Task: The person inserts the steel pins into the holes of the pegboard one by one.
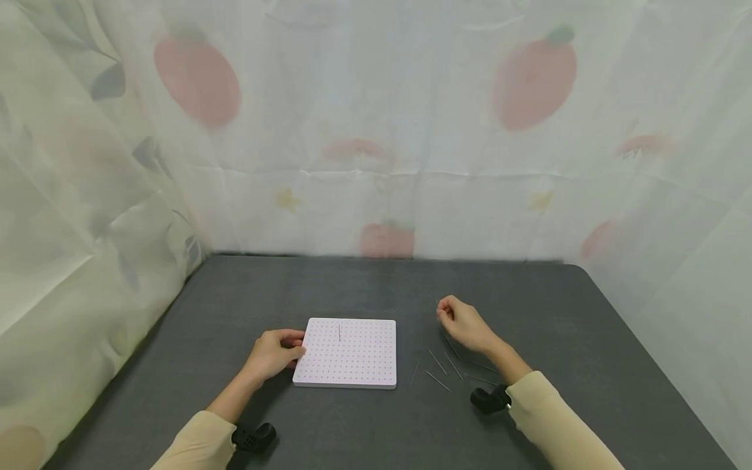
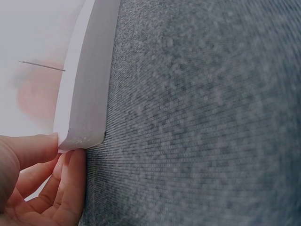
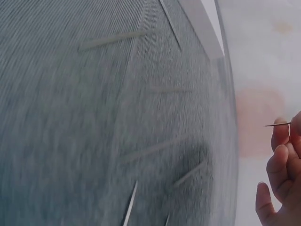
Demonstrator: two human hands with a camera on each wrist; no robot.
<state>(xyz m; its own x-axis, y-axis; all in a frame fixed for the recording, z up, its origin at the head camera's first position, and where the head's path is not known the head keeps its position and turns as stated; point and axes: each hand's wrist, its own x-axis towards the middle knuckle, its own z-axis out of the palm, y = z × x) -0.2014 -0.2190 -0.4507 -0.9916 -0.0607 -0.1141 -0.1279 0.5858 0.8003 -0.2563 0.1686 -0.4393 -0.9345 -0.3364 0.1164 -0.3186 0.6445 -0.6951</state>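
Note:
A white board (image 1: 352, 358) dotted with rows of small holes lies on the dark table. One thin metal pin (image 1: 339, 333) stands upright in it near the back; the left wrist view also shows this pin (image 2: 41, 66). My left hand (image 1: 271, 356) grips the board's left edge, thumb on the corner and fingers against the side. To the right of the board, my right hand (image 1: 467, 326) is raised over the table and pinches another thin metal pin (image 3: 273, 125) between thumb and index finger. Several loose pins (image 1: 438, 380) are scattered between the board and the right forearm.
The dark grey table (image 1: 264, 287) has a cloth-like surface. Pale curtains with fruit prints (image 1: 388, 215) hang behind it and along both sides. A black wrist device (image 1: 254, 437) sits under the left sleeve, another black device (image 1: 489, 399) at the right wrist.

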